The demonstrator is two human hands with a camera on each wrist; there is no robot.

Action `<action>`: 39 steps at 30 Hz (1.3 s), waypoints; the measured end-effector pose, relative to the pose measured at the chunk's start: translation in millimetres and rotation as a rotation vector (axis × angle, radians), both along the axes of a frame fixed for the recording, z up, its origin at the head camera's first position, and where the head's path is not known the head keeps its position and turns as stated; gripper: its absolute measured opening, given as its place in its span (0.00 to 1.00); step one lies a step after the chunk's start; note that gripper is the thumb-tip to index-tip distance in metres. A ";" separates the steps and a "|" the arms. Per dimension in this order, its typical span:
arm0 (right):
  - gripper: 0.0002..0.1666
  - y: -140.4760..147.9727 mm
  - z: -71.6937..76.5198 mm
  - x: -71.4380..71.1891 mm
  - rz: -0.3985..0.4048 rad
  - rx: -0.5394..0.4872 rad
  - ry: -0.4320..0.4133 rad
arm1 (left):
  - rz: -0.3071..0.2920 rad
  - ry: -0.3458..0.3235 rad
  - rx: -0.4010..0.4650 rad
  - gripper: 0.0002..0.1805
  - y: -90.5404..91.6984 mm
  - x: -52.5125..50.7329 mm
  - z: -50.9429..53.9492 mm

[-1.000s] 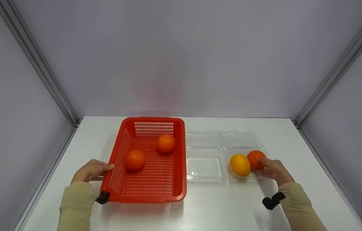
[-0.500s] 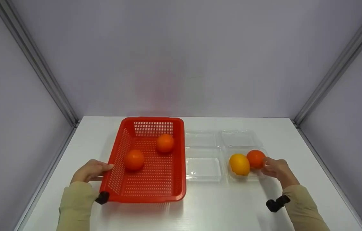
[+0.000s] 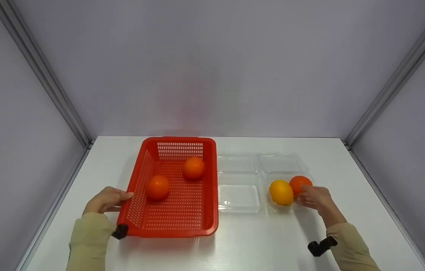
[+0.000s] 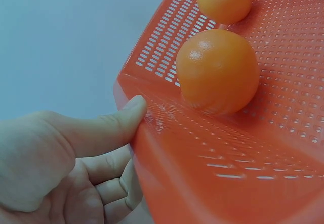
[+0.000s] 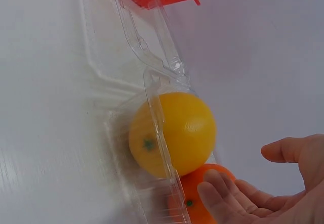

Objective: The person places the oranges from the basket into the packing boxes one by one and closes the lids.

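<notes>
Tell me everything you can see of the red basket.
The red basket is rectangular and looks like plastic, with slotted walls, a perforated floor and a smooth rim. Open side up over the left part of the white table, it holds two orange fruits. The left hand's grip is on its left rim, thumb on top. Whether it fully rests on the table is unclear.

Item: one white table (image 3: 250, 244), smooth top, glossy where I see light reflected near the front, straight far edge. Item: one red basket (image 3: 175, 216), perforated plastic, left of centre over the tabletop; from my feed I cannot tell whether its near end touches the surface or is raised. Item: one clear container (image 3: 239, 195), thin plastic, spread open, just beside the basket's right rim. Item: a second container (image 3: 282, 163), likewise clear and open, immediately right of the first.
</notes>
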State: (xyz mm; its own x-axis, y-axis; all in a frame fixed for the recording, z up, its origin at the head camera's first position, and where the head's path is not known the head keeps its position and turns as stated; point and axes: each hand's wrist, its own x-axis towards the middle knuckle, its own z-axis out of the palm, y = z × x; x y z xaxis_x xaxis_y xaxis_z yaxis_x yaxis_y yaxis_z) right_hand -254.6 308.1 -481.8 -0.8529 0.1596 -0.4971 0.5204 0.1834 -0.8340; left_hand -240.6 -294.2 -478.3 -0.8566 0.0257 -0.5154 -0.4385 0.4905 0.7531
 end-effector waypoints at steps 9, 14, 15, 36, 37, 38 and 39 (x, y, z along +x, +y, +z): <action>0.33 -33.8 -3.8 7.3 0.074 0.005 0.081 | -0.035 0.009 0.009 0.23 -0.7 -1.1 -0.2; 0.30 -52.1 -6.4 13.4 0.103 -0.004 0.113 | -0.038 0.010 0.011 0.23 0.1 -1.0 -0.3; 0.30 -55.6 -6.6 14.2 0.100 -0.007 0.120 | -0.034 0.009 0.011 0.23 0.2 -1.1 -0.5; 0.19 -124.5 -18.5 31.1 0.226 -0.027 0.165 | -0.047 0.012 -0.008 0.23 -0.2 -2.4 -0.2; 0.19 -127.8 -19.8 32.1 0.243 -0.029 0.171 | -0.040 0.008 -0.010 0.23 -0.1 -2.1 -0.2; 0.19 -131.5 -21.0 33.3 0.260 -0.033 0.178 | -0.034 0.003 -0.013 0.23 0.1 -1.9 -0.1; 0.19 -135.1 -22.4 34.4 0.279 -0.040 0.183 | -0.029 -0.001 -0.014 0.24 0.1 -1.6 -0.1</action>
State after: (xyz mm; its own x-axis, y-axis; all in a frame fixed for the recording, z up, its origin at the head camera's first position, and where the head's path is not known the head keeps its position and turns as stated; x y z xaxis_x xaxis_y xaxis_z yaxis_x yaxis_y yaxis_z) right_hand -220.3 173.0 -504.1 -0.9366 -0.1089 -0.3330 0.2959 0.2627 -0.9184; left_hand -242.2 -294.1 -478.4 -0.8553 0.0428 -0.5164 -0.4245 0.5137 0.7456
